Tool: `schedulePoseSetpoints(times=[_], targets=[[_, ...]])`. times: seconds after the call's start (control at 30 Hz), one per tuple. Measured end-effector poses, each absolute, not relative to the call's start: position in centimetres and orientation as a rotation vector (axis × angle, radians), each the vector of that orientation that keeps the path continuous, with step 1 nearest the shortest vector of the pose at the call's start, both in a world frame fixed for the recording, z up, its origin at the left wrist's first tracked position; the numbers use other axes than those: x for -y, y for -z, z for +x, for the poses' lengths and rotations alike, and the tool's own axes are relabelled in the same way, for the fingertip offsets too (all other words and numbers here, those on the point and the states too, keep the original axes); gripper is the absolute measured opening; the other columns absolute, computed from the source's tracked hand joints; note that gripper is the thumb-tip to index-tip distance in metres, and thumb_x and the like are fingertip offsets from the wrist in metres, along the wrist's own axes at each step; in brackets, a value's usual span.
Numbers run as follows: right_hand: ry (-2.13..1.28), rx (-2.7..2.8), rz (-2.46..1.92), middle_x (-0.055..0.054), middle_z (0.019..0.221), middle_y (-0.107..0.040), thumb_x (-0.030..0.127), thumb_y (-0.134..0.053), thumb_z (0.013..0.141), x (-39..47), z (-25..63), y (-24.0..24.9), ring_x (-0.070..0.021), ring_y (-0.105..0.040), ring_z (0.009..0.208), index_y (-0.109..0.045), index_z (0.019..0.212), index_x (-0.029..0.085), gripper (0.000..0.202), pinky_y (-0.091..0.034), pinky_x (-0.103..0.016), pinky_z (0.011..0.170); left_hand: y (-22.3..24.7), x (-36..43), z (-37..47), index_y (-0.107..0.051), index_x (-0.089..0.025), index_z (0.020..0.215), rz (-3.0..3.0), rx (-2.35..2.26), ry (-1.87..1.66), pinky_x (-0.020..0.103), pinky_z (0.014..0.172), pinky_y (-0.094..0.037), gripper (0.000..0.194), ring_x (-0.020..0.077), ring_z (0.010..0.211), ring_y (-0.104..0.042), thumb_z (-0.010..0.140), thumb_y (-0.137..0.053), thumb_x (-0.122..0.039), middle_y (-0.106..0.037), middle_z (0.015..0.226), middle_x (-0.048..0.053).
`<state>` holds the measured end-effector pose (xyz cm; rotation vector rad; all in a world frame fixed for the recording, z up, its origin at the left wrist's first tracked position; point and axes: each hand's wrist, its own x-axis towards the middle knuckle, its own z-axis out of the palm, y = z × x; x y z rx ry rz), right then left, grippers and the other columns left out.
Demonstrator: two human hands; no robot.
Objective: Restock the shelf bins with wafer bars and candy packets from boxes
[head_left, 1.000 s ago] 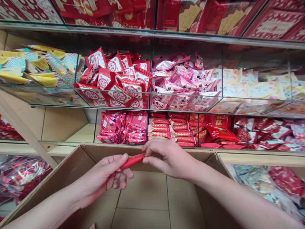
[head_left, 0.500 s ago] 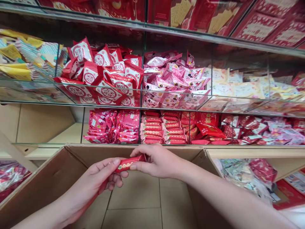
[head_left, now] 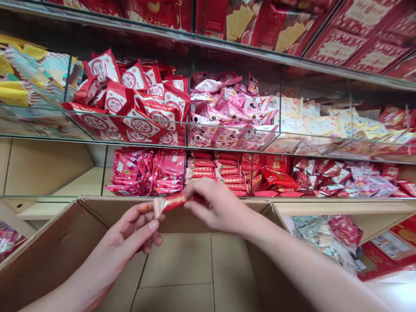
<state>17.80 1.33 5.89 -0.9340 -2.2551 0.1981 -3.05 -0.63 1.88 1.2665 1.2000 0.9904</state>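
A small red wrapped packet [head_left: 172,202] with a pale pink end is held above a cardboard box [head_left: 177,260]. My right hand [head_left: 212,206] pinches its right end between thumb and fingers. Beside the pale left end is my left hand [head_left: 136,232], its fingers apart and the thumb below the packet; it seems to touch that end only lightly. Just behind my right hand, similar red packets [head_left: 199,167] lie stacked in a shelf compartment, next to pink flowered packets [head_left: 130,169] on the left.
Above, a glass-fronted shelf [head_left: 162,130] holds red-and-white packets [head_left: 141,123], pink packets [head_left: 232,115] and cream packets [head_left: 325,123]. Red pouches [head_left: 276,169] fill a lower compartment. Clear plastic bags [head_left: 312,234] lie right of the box.
The packet has moved up and slightly right with my right hand, showing its pale end. My left hand has loosened from around it. The view has shifted and tilted slightly.
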Motion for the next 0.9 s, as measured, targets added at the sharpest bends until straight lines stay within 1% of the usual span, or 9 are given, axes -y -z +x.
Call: schedulePoseSetpoints(times=[0.1, 0.23, 0.33, 0.43, 0.6, 0.73, 0.9], targets=[[0.073, 1.992, -1.184, -0.003, 0.084, -0.059, 0.015, -0.051, 0.08, -3.1, 20.2, -6.4, -0.0151, -0.049, 0.079, -0.053, 0.086, 0.017, 0.007, -0.037, -0.024, 0.071, -1.8, 0.5, -3.2, -0.053, -0.027, 0.106, 1.282, -1.234, -0.957, 0.029, 0.064, -0.048, 0.049, 0.0184, 0.071, -0.06, 0.063, -0.067, -0.045, -0.063, 0.1, 0.003], [0.285, 1.804, -1.59, -0.007, 0.086, -0.06, 0.01, -0.046, 0.08, -6.2, 23.3, -5.6, -0.0198, -0.049, 0.085, -0.054, 0.089, 0.014, 0.013, -0.037, -0.027, 0.074, -1.0, 0.6, -3.2, -0.053, -0.025, 0.106, 1.284, -1.217, -0.868, 0.03, 0.066, -0.047, 0.047, 0.0196, 0.075, -0.06, 0.065, -0.066, -0.045, -0.063, 0.102, 0.004], [0.529, 1.827, -1.73, -0.011, 0.089, -0.058, 0.004, -0.04, 0.078, -7.7, 24.3, -4.9, -0.0227, -0.046, 0.088, -0.054, 0.088, 0.011, 0.018, -0.036, -0.029, 0.076, -0.6, 0.8, -3.0, -0.055, -0.025, 0.101, 1.302, -1.221, -0.802, 0.028, 0.065, -0.045, 0.041, 0.0176, 0.071, -0.059, 0.066, -0.064, -0.045, -0.062, 0.102, 0.004], [0.693, 1.848, -1.826, -0.013, 0.089, -0.057, 0.002, -0.037, 0.078, -7.8, 24.3, -4.8, -0.0235, -0.046, 0.087, -0.053, 0.088, 0.011, 0.021, -0.035, -0.03, 0.074, -0.6, 0.9, -2.8, -0.057, -0.025, 0.097, 1.328, -1.222, -0.731, 0.027, 0.063, -0.044, 0.039, 0.0167, 0.07, -0.058, 0.065, -0.064, -0.047, -0.062, 0.097, 0.003], [0.793, 1.886, -1.99, -0.012, 0.085, -0.059, 0.001, -0.033, 0.081, -6.9, 23.8, -5.7, -0.0243, -0.048, 0.086, -0.051, 0.091, 0.012, 0.024, -0.035, -0.03, 0.07, -0.5, 1.2, -2.4, -0.059, -0.022, 0.084, 1.38, -1.192, -0.658, 0.026, 0.059, -0.041, 0.034, 0.017, 0.067, -0.056, 0.061, -0.065, -0.048, -0.059, 0.078, 0.0], [0.813, 1.899, -2.092, -0.013, 0.087, -0.06, 0.004, -0.034, 0.083, -6.7, 23.8, -5.8, -0.0256, -0.05, 0.089, -0.051, 0.093, 0.012, 0.021, -0.037, -0.03, 0.065, 0.1, 1.7, -2.3, -0.055, -0.021, 0.083, 1.435, -1.152, -0.528, 0.026, 0.057, -0.037, 0.032, 0.0171, 0.066, -0.052, 0.066, -0.059, -0.048, -0.055, 0.066, -0.001], [0.789, 1.946, -2.142, -0.013, 0.083, -0.062, 0.005, -0.037, 0.083, -7.6, 24.4, -5.2, -0.0257, -0.053, 0.086, -0.054, 0.093, 0.011, 0.021, -0.038, -0.03, 0.063, 0.9, 2.0, -2.4, -0.051, -0.02, 0.088, 1.509, -1.098, -0.407, 0.028, 0.062, -0.035, 0.029, 0.0168, 0.067, -0.047, 0.073, -0.05, -0.044, -0.052, 0.067, -0.001]])
